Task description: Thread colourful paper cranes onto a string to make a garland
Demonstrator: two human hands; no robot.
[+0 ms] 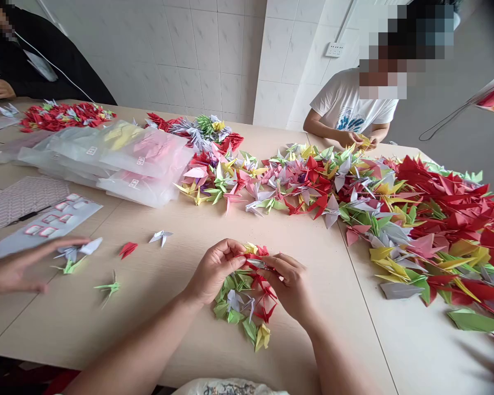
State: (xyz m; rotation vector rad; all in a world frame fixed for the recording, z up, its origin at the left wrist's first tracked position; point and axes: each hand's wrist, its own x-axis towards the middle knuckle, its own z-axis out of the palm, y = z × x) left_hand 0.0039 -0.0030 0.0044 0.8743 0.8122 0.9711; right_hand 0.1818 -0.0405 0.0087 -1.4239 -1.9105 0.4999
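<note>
My left hand and my right hand meet above the table, fingers pinched on a red paper crane between them. Its far side is partly covered by my fingers. Under and in front of my hands lies a small pile of folded paper cranes, with green cranes on the left, red cranes on the right and a yellow crane nearest me. To the left, a red folded piece, a white crane and a green crane lie apart on the table.
Another person's hand reaches in at the left beside a white crane. Plastic bags of folded paper lie beyond. A large heap of coloured cranes covers the right side. Across the table, a person in a white shirt handles yellow paper.
</note>
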